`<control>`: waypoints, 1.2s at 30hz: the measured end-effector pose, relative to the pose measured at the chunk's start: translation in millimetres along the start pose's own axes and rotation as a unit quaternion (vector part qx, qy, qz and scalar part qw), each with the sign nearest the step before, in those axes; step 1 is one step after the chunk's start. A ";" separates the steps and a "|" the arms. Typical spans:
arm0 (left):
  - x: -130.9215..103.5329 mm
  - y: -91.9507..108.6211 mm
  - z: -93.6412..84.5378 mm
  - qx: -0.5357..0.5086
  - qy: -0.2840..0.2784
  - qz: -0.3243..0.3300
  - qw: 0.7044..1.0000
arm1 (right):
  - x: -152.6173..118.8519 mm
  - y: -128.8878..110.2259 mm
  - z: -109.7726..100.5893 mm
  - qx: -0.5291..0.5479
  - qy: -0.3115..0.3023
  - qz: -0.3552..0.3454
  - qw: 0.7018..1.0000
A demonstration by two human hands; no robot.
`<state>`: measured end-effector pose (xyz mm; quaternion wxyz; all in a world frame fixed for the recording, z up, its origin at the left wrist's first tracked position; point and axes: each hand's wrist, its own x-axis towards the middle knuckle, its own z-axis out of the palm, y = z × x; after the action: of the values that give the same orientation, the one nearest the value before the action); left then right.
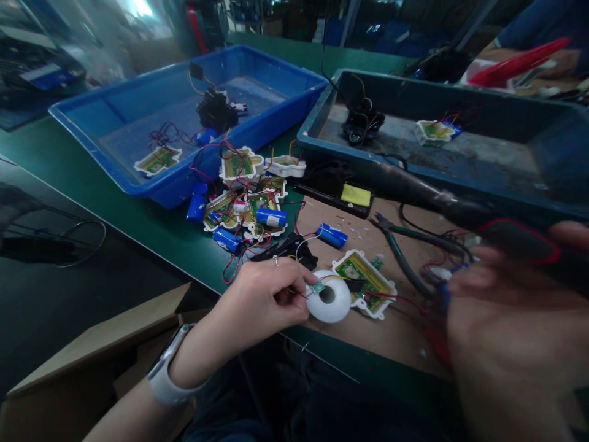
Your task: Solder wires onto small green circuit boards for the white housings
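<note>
My left hand (271,288) pinches a small green circuit board (318,286) with thin wires, over a white ring-shaped roll (338,307). Just right of the roll lies a white-edged housing (368,279) with a green board inside and red and black wires. My right hand (510,331), blurred, is closed round the black and red handle of a soldering iron (497,230), whose metal barrel points up and left. Beneath the iron lie pliers (400,252) with dark green handles, their jaws apart. A blue cylindrical battery (332,236) rests on the brown board near the pliers.
Wired housings (242,164) and blue batteries are heaped on the left of the green table (184,236). A blue bin (165,195) and a dark teal bin (317,138) stand behind. A yellow sponge (356,195) sits in a black holder. Another person's arm (534,31) is at upper right.
</note>
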<state>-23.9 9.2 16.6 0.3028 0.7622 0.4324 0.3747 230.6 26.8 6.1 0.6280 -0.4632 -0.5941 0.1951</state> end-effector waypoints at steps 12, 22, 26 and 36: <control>-2.0 -0.8 -1.8 0.008 -0.005 -0.005 1.000 | -40.1 -22.5 44.5 -0.024 -0.200 -0.077 0.976; 8.0 4.5 -4.3 0.016 0.149 -0.039 0.988 | -35.5 -26.7 42.5 -0.091 -0.266 -0.124 0.952; 23.2 1.7 0.9 0.129 0.199 0.006 0.971 | -37.1 -26.2 43.5 -0.094 -0.235 -0.124 0.960; 35.5 1.8 6.2 -0.005 0.106 -0.058 0.993 | -36.1 -26.2 42.4 -0.101 -0.231 -0.143 0.957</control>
<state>-5.7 39.0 25.7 0.2808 0.6901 0.5038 0.4371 175.4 0.0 1.3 0.4447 -0.3768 -0.7997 0.1442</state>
